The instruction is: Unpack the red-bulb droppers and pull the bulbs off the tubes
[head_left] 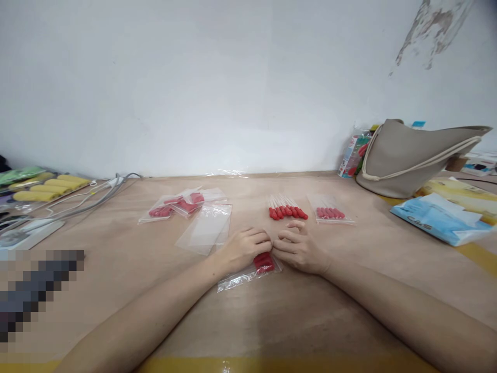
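Note:
My left hand (pixel 247 247) and my right hand (pixel 298 247) meet at the table's middle, fingertips together on the top edge of a small clear zip bag (pixel 248 274) holding several red-bulbed droppers (pixel 264 262). The bag lies flat on the wooden table (pixel 272 321) under both hands. Just beyond my fingers lies a loose row of red-bulbed droppers (pixel 287 211). To its right sits a filled bag of droppers (pixel 331 213). Empty clear bags (pixel 205 228) are stacked to the left, with filled bags (pixel 179 205) behind them.
A beige tote bag (pixel 407 155) leans against the wall at the back right, with a blue-and-white packet (pixel 438 220) and yellow packets beside it. Grey cables (pixel 93 199) and yellow rolls (pixel 50 187) occupy the far left. A blurred patch covers the lower left.

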Available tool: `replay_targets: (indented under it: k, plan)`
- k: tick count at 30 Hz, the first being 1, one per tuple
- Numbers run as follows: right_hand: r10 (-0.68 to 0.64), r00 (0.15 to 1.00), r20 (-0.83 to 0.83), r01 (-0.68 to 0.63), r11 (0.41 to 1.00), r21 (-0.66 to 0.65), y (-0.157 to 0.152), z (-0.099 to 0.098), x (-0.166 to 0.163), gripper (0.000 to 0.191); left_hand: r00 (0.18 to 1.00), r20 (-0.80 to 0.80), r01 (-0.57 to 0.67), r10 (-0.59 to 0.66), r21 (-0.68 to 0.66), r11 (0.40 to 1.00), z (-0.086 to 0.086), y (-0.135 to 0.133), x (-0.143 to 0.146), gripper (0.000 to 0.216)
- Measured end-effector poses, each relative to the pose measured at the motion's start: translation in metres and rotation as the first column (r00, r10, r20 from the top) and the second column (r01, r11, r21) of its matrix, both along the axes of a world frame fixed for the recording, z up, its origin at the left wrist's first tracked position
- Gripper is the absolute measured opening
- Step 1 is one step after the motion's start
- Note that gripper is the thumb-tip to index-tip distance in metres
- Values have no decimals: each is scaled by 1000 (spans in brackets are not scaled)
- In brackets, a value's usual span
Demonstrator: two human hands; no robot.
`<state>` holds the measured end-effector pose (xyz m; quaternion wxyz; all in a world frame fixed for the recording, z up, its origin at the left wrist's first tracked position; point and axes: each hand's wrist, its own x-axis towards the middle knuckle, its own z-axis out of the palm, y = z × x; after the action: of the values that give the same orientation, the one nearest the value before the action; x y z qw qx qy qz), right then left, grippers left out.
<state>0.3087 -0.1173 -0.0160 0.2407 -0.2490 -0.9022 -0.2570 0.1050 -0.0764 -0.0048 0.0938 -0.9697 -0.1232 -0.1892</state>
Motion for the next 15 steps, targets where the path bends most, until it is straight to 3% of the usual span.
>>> replay_targets:
  k: [10, 15]
  plan:
    - [-18, 998, 62, 19, 1000, -14, 2, 5, 1, 26, 999, 32, 31, -28, -103, 994, 5, 0, -7, 21]
    - [31, 999, 10, -27, 971, -237, 1, 8, 8, 15, 987, 161, 13, 9, -139, 990, 10, 2, -14, 22]
